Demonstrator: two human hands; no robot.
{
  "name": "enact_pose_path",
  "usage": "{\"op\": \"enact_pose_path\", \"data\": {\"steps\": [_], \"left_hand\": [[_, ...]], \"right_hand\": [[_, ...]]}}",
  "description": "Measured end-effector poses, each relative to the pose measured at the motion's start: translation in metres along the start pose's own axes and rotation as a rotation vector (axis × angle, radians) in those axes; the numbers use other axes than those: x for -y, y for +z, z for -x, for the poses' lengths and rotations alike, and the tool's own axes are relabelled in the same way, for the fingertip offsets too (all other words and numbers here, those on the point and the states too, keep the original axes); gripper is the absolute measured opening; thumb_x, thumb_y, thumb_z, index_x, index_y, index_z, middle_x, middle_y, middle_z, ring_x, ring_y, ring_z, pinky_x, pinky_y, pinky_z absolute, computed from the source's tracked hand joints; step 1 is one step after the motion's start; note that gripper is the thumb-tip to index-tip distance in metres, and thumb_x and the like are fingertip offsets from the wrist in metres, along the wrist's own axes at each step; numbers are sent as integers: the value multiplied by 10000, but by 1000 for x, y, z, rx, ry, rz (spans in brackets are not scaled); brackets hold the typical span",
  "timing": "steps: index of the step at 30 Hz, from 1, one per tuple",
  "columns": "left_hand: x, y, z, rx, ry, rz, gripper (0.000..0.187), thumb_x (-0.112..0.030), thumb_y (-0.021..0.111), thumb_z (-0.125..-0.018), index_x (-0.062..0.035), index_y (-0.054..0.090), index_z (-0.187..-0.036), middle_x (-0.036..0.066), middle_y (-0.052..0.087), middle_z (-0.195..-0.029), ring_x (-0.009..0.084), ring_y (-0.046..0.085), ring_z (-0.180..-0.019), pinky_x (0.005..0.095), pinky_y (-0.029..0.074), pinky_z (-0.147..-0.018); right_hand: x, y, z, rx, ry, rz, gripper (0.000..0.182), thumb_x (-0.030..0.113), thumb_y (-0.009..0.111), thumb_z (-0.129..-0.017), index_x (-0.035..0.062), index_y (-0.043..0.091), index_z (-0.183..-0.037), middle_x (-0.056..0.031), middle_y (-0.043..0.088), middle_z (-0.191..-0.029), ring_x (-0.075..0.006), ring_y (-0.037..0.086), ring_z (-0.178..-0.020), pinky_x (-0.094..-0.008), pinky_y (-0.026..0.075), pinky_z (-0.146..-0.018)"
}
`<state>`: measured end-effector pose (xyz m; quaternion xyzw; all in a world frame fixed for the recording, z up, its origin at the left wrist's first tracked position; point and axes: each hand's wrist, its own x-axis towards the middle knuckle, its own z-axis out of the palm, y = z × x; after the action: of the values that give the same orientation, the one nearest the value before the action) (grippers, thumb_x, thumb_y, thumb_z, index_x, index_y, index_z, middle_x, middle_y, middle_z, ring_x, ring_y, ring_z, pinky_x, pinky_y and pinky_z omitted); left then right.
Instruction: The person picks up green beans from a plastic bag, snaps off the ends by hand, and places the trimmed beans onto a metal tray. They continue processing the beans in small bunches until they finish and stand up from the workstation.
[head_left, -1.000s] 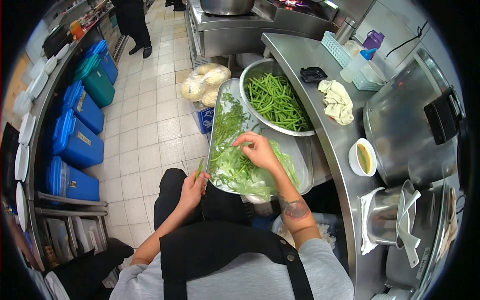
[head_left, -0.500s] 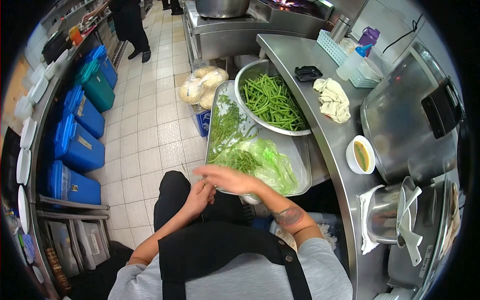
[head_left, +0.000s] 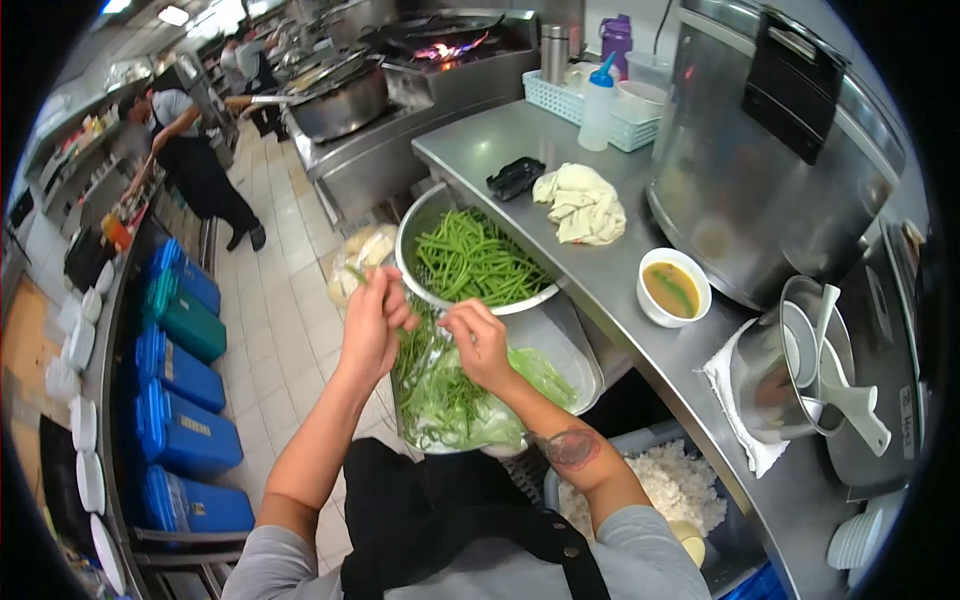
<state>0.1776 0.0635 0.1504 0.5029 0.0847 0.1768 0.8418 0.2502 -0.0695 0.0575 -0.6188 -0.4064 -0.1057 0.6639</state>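
Note:
My left hand (head_left: 375, 315) is raised above the tray with its fingers closed. From its fingertips pokes a thin green bean (head_left: 354, 272). Beside it my right hand (head_left: 480, 345) is pinched, and what it holds, if anything, is too small to make out. Just beyond both hands, a steel bowl (head_left: 405, 258) is heaped with green beans (head_left: 485, 255). Below them lies a metal tray (head_left: 592, 372) bearing a clear plastic bag (head_left: 545, 375) and leafy green trimmings (head_left: 415, 350), which my hands partly cover.
To the right runs a steel counter (head_left: 625, 310) with a cloth (head_left: 580, 205), a soup bowl (head_left: 673, 288), a large pot (head_left: 770, 170) and a pot of ladles (head_left: 770, 380). Blue bins (head_left: 190, 440) line the left. A co-worker (head_left: 190, 160) stands farther back; a flame burns on the stove (head_left: 450, 48).
Both hands have risen and moved apart, from near my lap to above the tray. A green bean now shows in the left hand. The view has tilted up and turned right.

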Motion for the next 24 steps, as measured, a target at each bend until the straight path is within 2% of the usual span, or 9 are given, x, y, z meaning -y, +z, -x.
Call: {"op": "enact_pose_path", "data": {"steps": [2, 4, 6, 7, 10, 12, 18, 21, 24], "left_hand": [[13, 8, -56, 84, 84, 160, 297, -351, 418, -990, -60, 465, -1024, -4, 409, -683, 122, 416, -620, 310, 396, -638], [29, 25, -96, -80, 52, -82, 707, -589, 490, -880, -6, 405, -1270, 199, 565, -1135, 307, 532, -1057, 430, 406, -897], [55, 16, -122, -144, -44, -607, 865, -627, 494, -849, 22, 292, -1385, 279, 402, -1351, 383, 362, -1284, 480, 274, -1060], [56, 14, -116, -131, 26, -914, 892, -579, 512, -859, 27, 197, -1433, 302, 250, -1443, 408, 206, -1371, 461, 160, -1121], [43, -1, -46, -203, 652, -1305, 718, -289, 642, -844, 52, 287, -1367, 297, 271, -1417, 432, 254, -1330, 460, 209, -1099], [54, -43, -1, -296, 680, -1416, 617, -170, 633, -838, 57, 324, -1321, 285, 293, -1390, 441, 282, -1299, 468, 230, -1083], [167, -194, 198, -490, 115, -1571, 589, -250, 600, -842, 80, 375, -1275, 329, 331, -1320, 463, 326, -1227, 505, 277, -1027], [205, -216, 279, -317, -446, -1938, 878, -511, 714, -677, -189, 339, -1403, 171, 262, -1468, 421, 265, -1321, 645, 295, -953], [189, -203, 269, -363, -548, -1858, 938, -566, 716, -654, -209, 314, -1423, 211, 196, -1489, 443, 234, -1334, 658, 284, -960]], "right_hand": [[-7, -6, -6, -181, -71, 27, 187, 68, 495, -902, -17, 607, -778, -105, 563, -764, -204, 555, -646, -293, 433, -578], [-2, -16, -10, -290, -64, 17, 199, 67, 487, -904, -13, 602, -763, -111, 562, -759, -197, 550, -631, -295, 430, -564], [3, -21, -12, -328, -53, -2, 224, 86, 479, -908, -14, 595, -745, -113, 561, -744, -189, 550, -626, -295, 424, -548], [3, -24, -12, -326, -60, 15, 229, 93, 478, -910, -15, 595, -744, -112, 560, -742, -188, 548, -623, -293, 422, -545], [0, -25, -15, -303, -64, 30, 241, 106, 481, -910, -19, 596, -739, -108, 556, -741, -184, 534, -605, -293, 407, -531], [-5, -21, -11, -234, -34, 18, 238, 103, 485, -908, -19, 599, -739, -107, 556, -741, -185, 532, -600, -296, 405, -528], [-8, -9, -1, 85, -207, 72, 196, 90, 523, -874, 6, 590, -710, -103, 530, -709, -255, 538, -606, -341, 430, -555], [-11, -8, 7, 136, -229, 100, 177, 85, 542, -861, 9, 590, -707, -105, 526, -702, -272, 540, -612, -353, 438, -568], [-10, -2, 10, 118, -195, 121, 163, 88, 572, -847, 6, 588, -706, -107, 528, -702, -272, 546, -622, -355, 440, -577]]}}
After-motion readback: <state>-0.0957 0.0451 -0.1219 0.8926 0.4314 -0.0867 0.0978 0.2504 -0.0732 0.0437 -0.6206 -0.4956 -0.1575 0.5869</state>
